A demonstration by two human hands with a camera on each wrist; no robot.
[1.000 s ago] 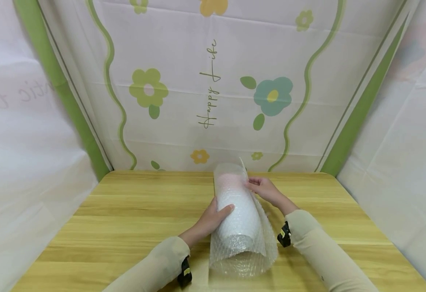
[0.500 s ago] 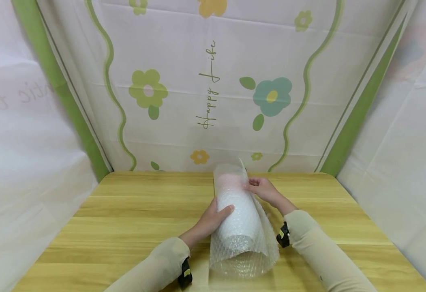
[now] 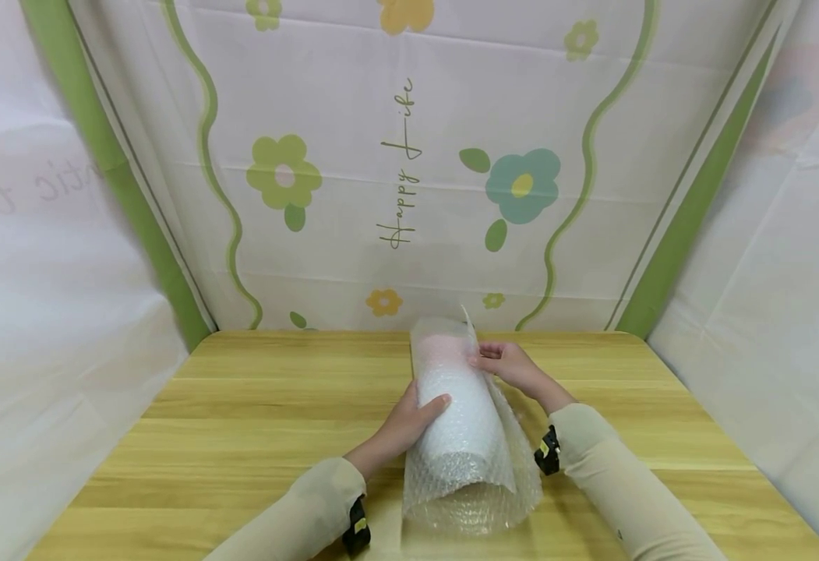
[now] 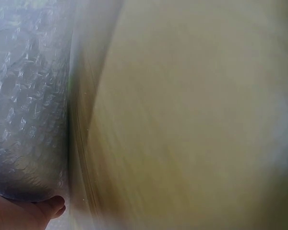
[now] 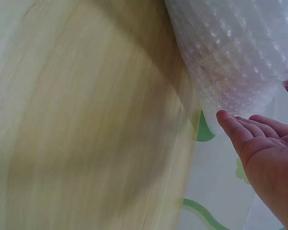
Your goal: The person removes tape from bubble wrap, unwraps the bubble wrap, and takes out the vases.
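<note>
A white bottle-like object (image 3: 461,413) with a pinkish far end lies inside clear bubble wrap (image 3: 468,514); the layers blur its exact kind. My left hand (image 3: 405,421) grips the wrapped bundle from its left side, thumb over the top. In the left wrist view, part of that hand (image 4: 26,213) shows under the bubbled surface. At the far right of the bundle, my right hand (image 3: 514,366) holds the loose flap of wrap between thumb and fingers. The right wrist view has those fingers (image 5: 249,134) nearly straight along the wrap, thumb on its other side.
The bundle rests on a wooden table (image 3: 262,436), near its back edge. A white cloth (image 3: 339,93) printed with flowers hangs behind, and pale cloth sides stand left and right. Each sleeve cuff has a black wrist camera, one (image 3: 548,450) on the right.
The near right edge of the loose wrap has spread slightly to the right. Both hands stay almost where they were, with the right thumb a touch lower.
</note>
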